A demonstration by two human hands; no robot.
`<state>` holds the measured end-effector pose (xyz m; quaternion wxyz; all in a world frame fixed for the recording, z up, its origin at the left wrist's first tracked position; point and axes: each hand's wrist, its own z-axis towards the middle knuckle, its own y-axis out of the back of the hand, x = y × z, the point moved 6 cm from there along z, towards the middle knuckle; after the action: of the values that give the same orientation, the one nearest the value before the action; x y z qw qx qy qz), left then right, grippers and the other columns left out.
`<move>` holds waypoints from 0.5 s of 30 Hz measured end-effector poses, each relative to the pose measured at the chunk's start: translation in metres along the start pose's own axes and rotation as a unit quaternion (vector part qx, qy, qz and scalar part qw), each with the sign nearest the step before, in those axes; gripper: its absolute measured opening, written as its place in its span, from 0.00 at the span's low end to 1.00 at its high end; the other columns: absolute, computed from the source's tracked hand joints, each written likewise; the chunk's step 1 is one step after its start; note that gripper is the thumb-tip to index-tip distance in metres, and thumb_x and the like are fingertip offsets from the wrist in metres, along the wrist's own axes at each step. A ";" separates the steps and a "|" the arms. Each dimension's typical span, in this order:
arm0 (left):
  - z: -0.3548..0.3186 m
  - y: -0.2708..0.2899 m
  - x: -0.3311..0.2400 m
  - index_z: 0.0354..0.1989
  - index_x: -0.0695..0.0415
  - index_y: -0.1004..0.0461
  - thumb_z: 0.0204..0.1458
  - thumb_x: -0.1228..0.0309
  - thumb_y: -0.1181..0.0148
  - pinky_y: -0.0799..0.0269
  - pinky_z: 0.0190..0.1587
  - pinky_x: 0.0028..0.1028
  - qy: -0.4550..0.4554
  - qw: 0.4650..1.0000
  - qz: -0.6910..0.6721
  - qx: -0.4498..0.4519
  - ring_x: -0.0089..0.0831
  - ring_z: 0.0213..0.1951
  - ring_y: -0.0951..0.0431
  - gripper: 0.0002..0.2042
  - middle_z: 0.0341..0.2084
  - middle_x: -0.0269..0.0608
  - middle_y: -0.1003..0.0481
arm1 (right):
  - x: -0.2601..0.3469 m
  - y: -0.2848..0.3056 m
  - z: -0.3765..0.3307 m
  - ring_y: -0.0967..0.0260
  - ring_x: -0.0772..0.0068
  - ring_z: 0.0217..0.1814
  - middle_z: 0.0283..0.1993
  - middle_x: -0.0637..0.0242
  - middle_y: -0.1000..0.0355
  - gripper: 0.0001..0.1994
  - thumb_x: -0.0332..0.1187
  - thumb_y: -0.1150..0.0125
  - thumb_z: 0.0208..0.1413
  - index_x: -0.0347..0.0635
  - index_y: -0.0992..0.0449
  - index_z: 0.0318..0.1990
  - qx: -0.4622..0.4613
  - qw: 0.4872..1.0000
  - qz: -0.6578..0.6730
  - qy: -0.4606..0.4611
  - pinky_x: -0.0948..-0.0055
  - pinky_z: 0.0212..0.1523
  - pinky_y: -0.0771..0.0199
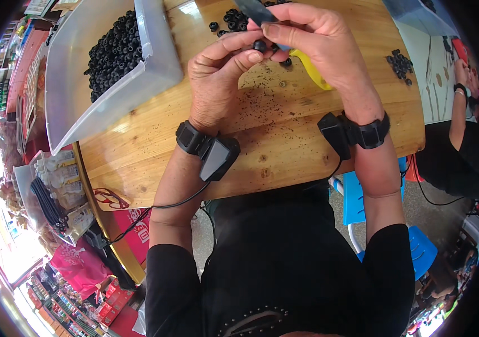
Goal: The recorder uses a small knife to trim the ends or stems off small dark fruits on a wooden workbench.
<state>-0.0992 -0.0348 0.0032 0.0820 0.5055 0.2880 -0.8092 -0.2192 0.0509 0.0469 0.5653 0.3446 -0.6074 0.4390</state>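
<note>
Between the thumb and fingers of my left hand (pixel 215 73) is a small round black part (pixel 259 46), held over the table. My right hand (pixel 326 48) grips a dark flat blade-like tool (pixel 254 11) that slants up and left; its fingertips are close to the part. A blue bit shows below the right fingers, too covered to name. More small black parts (pixel 234 20) lie loose just beyond my hands. Beside my right wrist is a curved yellow piece (pixel 313 72), partly hidden by the hand. Black crumbs lie scattered on the wood below.
At left stands a clear plastic bin (pixel 161 67) with many black parts (pixel 116 53). Another small pile (pixel 400 65) sits near the table's right edge. Red-framed glasses (pixel 110 197) rest at the near left corner. A person's arm (pixel 459 106) is at a white table on the right.
</note>
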 end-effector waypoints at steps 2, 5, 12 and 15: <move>0.001 0.000 -0.002 0.49 0.61 0.24 0.53 0.83 0.42 0.27 0.54 0.38 -0.010 1.000 -0.020 0.001 0.38 0.44 0.20 0.14 0.45 0.45 0.22 | -0.003 0.000 0.003 0.29 0.83 0.28 0.33 0.67 0.23 0.08 0.24 0.41 0.59 0.32 0.22 0.45 0.031 0.995 0.095 0.021 0.84 0.27 0.29; 0.000 -0.005 -0.004 0.45 0.63 0.22 0.50 0.85 0.40 0.24 0.50 0.29 0.012 0.999 -0.041 -0.026 0.31 0.42 0.20 0.13 0.40 0.42 0.21 | 0.010 -0.004 -0.005 0.29 0.83 0.28 0.33 0.67 0.23 0.09 0.24 0.41 0.58 0.33 0.22 0.45 -0.007 0.998 0.066 0.003 0.84 0.27 0.30; -0.001 0.001 -0.002 0.43 0.63 0.22 0.50 0.85 0.39 0.24 0.48 0.27 0.010 0.998 -0.039 -0.041 0.30 0.41 0.20 0.12 0.38 0.42 0.21 | 0.008 0.000 -0.004 0.26 0.80 0.38 0.41 0.67 0.23 0.11 0.24 0.40 0.57 0.38 0.21 0.47 0.032 0.990 -0.098 0.099 0.82 0.33 0.23; -0.001 0.005 0.000 0.42 0.63 0.21 0.50 0.85 0.39 0.24 0.46 0.26 -0.003 0.998 -0.030 -0.050 0.28 0.39 0.21 0.11 0.37 0.41 0.21 | 0.012 -0.008 -0.008 0.26 0.81 0.37 0.41 0.68 0.24 0.11 0.23 0.39 0.56 0.38 0.21 0.47 0.028 0.977 -0.156 0.143 0.83 0.33 0.23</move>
<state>-0.0959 -0.0383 0.0012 0.0836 0.4894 0.3425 -0.7976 -0.2105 0.0564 0.0593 0.6980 0.3848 -0.4466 0.4065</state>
